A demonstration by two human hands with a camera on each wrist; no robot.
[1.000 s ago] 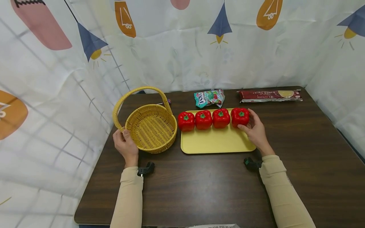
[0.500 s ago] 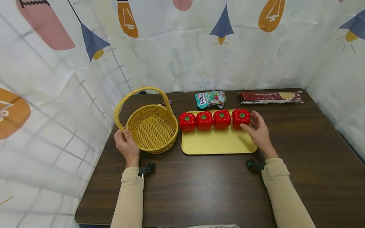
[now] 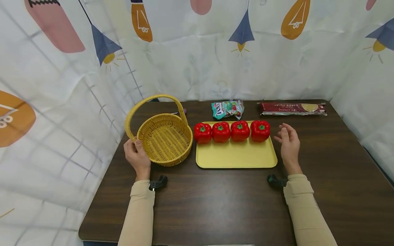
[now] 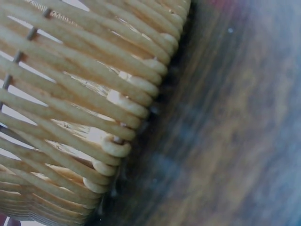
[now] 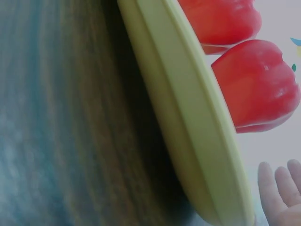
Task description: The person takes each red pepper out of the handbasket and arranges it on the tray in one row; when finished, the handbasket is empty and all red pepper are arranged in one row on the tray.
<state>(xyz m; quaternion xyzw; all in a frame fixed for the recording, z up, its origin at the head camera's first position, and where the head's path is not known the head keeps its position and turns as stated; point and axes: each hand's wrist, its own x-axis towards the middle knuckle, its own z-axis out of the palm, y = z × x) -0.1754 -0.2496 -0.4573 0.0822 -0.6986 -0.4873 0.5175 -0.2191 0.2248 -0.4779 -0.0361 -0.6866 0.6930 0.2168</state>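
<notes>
With thumb and fingers, my left hand (image 3: 137,158) grips the yellow wicker basket (image 3: 166,161) at its left side, where the arched handle joins the rim. The woven bottom shows inside. Close up in the left wrist view is the basket's side (image 4: 94,94); the hand falls mostly outside that picture. Several red bell peppers with green stems stand in a row along the back of a yellow tray (image 3: 235,157). My right hand (image 3: 289,147) is just right of the rightmost pepper (image 3: 260,131), apart from it, fingers loosely bent and holding nothing. Its fingertips (image 5: 268,181) appear in the right wrist view.
Behind the tray lie a teal candy bag (image 3: 227,109) and a long dark red biscuit packet (image 3: 293,108). A small purple-tipped item (image 3: 184,111) is partly hidden by the basket. A patterned curtain (image 3: 197,61) hangs behind and beside the brown table (image 3: 215,205).
My right hand has let go of the rightmost pepper and moved right, off the tray's edge. That pepper stays at the end of the row. My left hand keeps its grip on the basket.
</notes>
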